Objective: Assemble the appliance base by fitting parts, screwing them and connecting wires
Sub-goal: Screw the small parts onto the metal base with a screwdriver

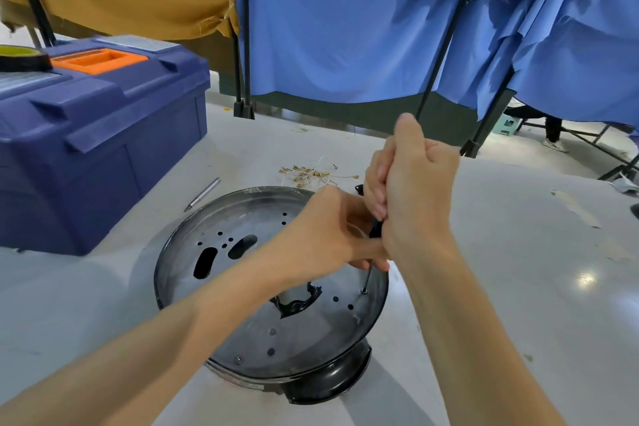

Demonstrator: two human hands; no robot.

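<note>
Driving a screw (363,290) into the right edge of the appliance base (311,339), which sits on the white table (518,287), is the step I judge I'm on. My right hand (415,190) clenches the screwdriver (376,227) handle and my left hand (321,235) pinches its shaft. Next I need steady downward turns with the tip seated. The wires (311,175) lie beyond the base.

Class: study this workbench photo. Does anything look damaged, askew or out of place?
The plate has a centre hole with a ragged, crumpled black edge, unlike its neat punched holes. Gold terminals lie scattered on the table behind it.
</note>
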